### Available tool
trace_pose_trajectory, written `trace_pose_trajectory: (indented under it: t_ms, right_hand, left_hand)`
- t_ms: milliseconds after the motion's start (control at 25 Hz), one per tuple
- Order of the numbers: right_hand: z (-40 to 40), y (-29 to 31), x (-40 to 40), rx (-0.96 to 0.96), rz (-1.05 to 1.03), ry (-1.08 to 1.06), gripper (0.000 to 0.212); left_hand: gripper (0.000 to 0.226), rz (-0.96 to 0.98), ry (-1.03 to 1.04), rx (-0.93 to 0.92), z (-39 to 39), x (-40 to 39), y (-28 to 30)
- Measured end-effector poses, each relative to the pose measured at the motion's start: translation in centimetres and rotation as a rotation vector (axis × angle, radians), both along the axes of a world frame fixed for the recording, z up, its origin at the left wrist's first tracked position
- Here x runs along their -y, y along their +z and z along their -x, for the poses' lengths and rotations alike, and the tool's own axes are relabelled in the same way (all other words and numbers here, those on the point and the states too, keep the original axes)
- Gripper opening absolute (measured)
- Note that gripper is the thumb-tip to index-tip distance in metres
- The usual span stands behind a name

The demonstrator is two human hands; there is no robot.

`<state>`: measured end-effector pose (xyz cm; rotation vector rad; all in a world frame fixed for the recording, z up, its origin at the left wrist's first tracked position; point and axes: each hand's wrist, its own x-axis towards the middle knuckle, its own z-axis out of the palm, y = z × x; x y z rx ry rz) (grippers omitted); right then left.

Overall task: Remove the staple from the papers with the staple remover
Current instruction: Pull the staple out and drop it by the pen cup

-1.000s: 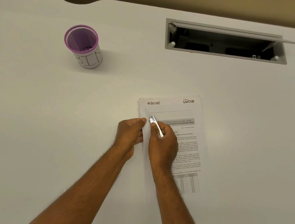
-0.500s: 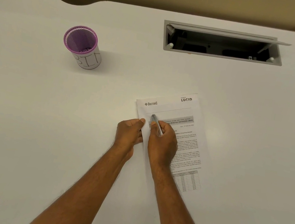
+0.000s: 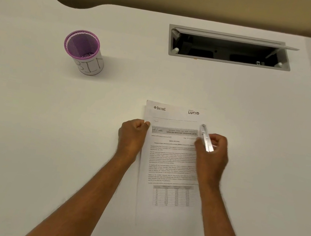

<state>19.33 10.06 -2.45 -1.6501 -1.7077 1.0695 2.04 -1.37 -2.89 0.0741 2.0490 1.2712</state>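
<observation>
The printed papers (image 3: 172,161) lie flat on the white desk, logos at the top. My left hand (image 3: 131,137) rests on their left edge, thumb and fingers pinching the sheets. My right hand (image 3: 211,155) is at the right edge of the papers, closed around a slim silver staple remover (image 3: 206,137) whose tip points up and away. A small mark near the upper left of the page (image 3: 156,120) could be the staple or its holes; I cannot tell which.
A purple-rimmed mesh cup labelled BIN (image 3: 84,52) stands at the back left. An open grey cable hatch (image 3: 230,49) is sunk into the desk at the back right. The desk's near edge runs just below the papers.
My right hand has swung the staple remover from the papers' upper left over to their right edge. The page now lies squarer to me. My left hand stays at the left edge.
</observation>
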Motion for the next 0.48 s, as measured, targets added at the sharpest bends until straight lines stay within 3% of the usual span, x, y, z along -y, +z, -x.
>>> trace_pose_trajectory:
  t_ms: [240,480]
  right_hand:
    - [-3.2,-2.2,-3.7,0.358,-0.265,0.034,0.021]
    - [-1.8,-1.6,-2.7,0.510,-0.308,0.003,0.042]
  left_hand:
    - [0.029,0.193,-0.131,-0.341,0.7,-0.2,0.6]
    - [0.026,0.320,-0.189,-0.426,1.2,-0.2,-0.1]
